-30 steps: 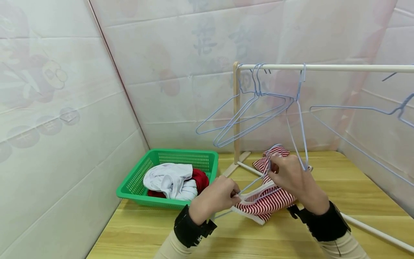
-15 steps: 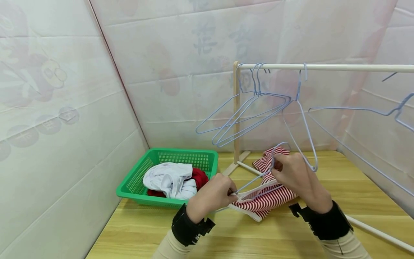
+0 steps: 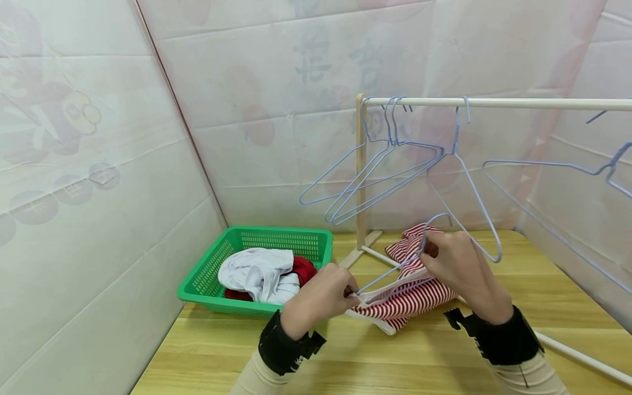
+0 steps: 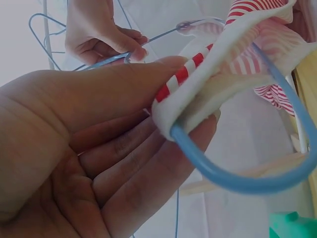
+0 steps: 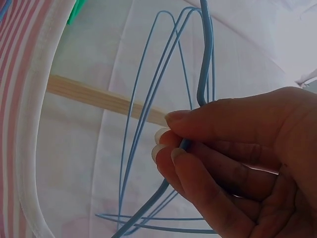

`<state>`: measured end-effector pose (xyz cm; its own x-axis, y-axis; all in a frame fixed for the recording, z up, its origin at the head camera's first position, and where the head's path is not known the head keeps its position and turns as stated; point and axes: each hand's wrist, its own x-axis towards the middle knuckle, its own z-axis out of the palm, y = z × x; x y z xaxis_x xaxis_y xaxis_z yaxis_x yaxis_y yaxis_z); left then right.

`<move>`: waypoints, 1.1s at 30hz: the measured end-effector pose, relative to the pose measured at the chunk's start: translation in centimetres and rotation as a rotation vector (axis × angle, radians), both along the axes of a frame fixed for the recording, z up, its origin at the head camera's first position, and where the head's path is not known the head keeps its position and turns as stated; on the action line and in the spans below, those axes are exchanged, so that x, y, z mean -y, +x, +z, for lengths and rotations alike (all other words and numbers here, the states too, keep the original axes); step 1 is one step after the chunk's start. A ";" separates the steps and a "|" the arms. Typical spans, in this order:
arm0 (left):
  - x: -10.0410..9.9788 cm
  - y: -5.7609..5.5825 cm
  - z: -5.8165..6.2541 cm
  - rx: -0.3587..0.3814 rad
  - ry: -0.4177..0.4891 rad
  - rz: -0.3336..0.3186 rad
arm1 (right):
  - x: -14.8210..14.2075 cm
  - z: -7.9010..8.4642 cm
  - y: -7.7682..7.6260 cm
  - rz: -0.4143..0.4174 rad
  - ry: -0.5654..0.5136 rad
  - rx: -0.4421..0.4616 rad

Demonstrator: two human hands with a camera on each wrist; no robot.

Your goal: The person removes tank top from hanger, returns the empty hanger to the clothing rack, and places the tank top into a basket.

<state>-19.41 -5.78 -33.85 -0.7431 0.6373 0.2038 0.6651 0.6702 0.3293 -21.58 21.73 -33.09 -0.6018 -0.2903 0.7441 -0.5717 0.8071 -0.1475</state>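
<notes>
A red-and-white striped top (image 3: 415,307) with white trim lies partly gathered over the table. My left hand (image 3: 318,296) pinches its trimmed edge between thumb and fingers. Through that edge passes a blue wire hanger (image 4: 237,184), its rounded end looping out beyond the fingers in the left wrist view. My right hand (image 3: 454,266) pinches the hanger's neck just below the hook, which points up and to the right. In the right wrist view, fingertips and thumb meet around the wire (image 5: 204,64), while the trim (image 5: 27,124) curves by at the left.
Left of the hands stands a green basket (image 3: 197,299) holding white clothing (image 3: 257,274) and red clothing (image 3: 304,270). Above the table (image 3: 197,351) runs a rack's white rail (image 3: 523,103) on a wooden post (image 3: 361,181). Several blue hangers (image 3: 340,192) hang from it, one low behind my right hand.
My right hand has shifted slightly right with the hanger's neck, and more of the hook shows. My left hand has edged left with the trim. The hanger hanging behind my right hand has swung right.
</notes>
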 end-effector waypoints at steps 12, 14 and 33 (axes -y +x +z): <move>0.4 -0.1 0.1 0.013 0.006 0.006 | -0.7 0.2 0.0 -0.023 -0.011 0.011; 0.5 -0.1 0.2 0.021 0.008 0.010 | -0.8 0.2 0.1 -0.030 -0.013 0.028; 1.1 -0.4 0.4 0.025 0.018 0.008 | -1.5 0.2 -0.2 -0.035 -0.035 0.023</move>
